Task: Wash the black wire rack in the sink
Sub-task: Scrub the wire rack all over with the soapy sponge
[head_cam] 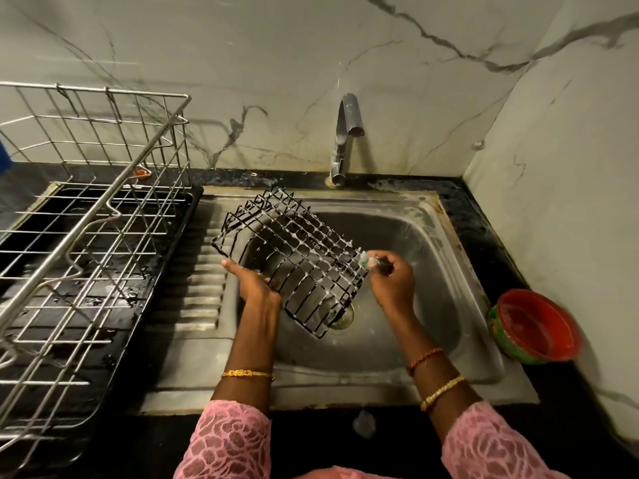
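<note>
Centre frame, over the stainless steel sink basin (408, 333), your left hand (254, 283) grips the tilted black wire rack (294, 257) by its lower left edge, foam on the wires. Your right hand (392, 280) pinches a small green-white scrubber (369, 261) against the rack's right end.
</note>
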